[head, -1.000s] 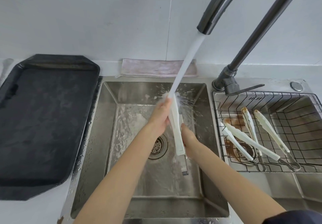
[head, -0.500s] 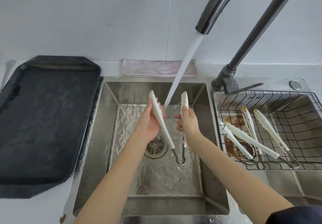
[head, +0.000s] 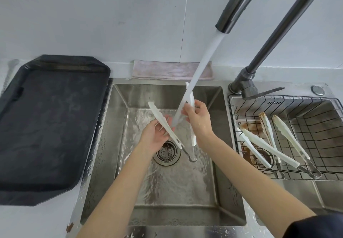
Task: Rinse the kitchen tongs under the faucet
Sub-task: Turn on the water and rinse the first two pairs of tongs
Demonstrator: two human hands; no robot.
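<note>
Fingers (head: 163,129): those of the left hand lie spread and open beneath the left arm of the tongs, cradling it from below rather than pinching it; half a second ago they were curled more closely around that arm.
Tray (head: 50,126): dark, wet, on the counter left of the sink, unchanged across the frames.
Cloth (head: 167,70): pinkish, folded along the back ledge behind the sink.
Left hand (head: 156,135): palm up over the drain (head: 167,152), lower than it was a second ago, when it gripped the closed tongs near the stream.
Tongs (head: 167,124): white, spread into a wide V above the sink (head: 185,217), metal hinge loop pointing down just right of the drain; a second ago the arms were pressed together, and the V is wider now than half a second ago.
Water (head: 202,65): falling from the faucet (head: 278,24) between the two tong arms, running along the inner face of the right one.
Right hand (head: 198,119): fingers clamped on the right tong arm, held upright, its tip now raised above the basin's back edge.
Wire basket (head: 315,126): in the right basin, holding two more pairs of white tongs (head: 267,143), one stained brown at a tip; untouched throughout.
</note>
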